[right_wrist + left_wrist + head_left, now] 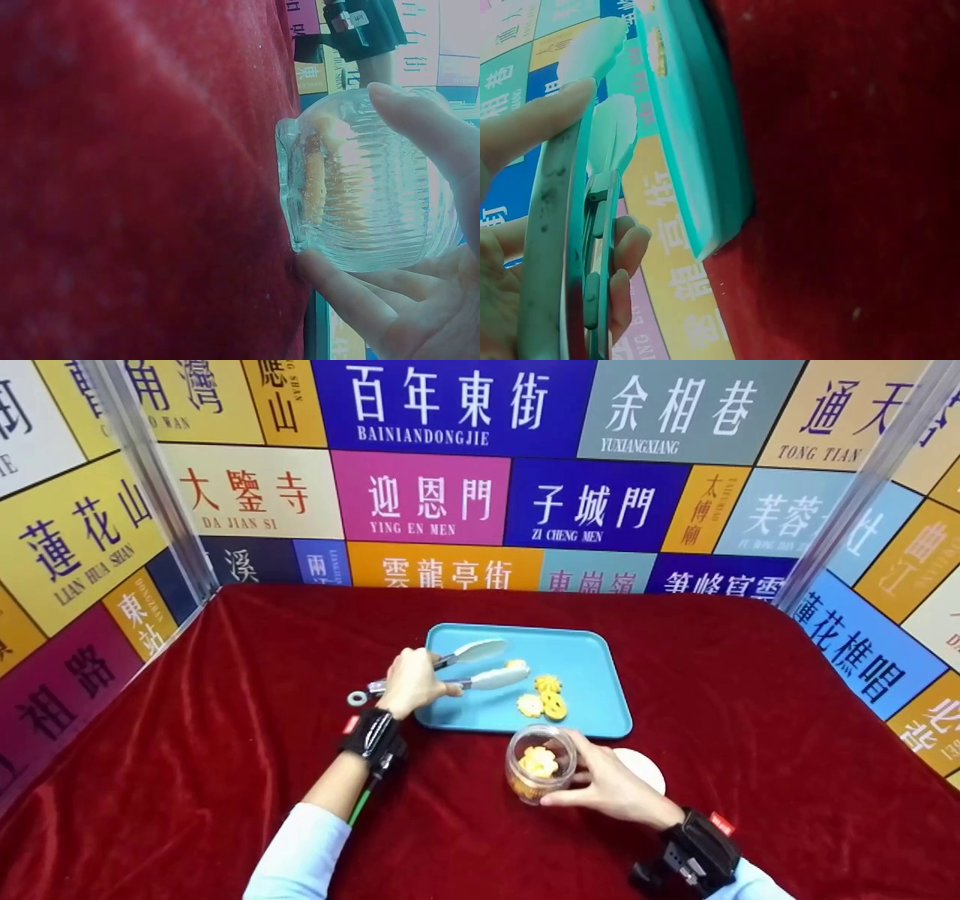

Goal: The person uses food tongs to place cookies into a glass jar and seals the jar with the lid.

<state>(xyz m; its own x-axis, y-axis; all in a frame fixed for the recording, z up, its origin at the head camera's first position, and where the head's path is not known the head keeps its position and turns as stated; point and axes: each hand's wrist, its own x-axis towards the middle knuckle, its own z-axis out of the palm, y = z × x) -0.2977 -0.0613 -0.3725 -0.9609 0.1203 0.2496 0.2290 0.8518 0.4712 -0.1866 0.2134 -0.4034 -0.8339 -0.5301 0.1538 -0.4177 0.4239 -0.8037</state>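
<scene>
Cookies (540, 763) sit in a clear jar (516, 771) at the head view's lower centre, the right hand (609, 786) curled round it; more lie on the blue tray (596, 679) mid-frame (near edge just beyond the jar), red cloth (712, 682) spreading either side. The left hand (411, 682) grips tongs (495, 679), tips parted over the tray. Left wrist view: that grip at left, near the tray. Right wrist view: jar clasped at right, cookies showing through.

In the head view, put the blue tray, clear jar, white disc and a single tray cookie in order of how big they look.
1. Blue tray
2. Clear jar
3. White disc, judged by its visible part; the right hand hides some
4. Single cookie on the tray
</scene>
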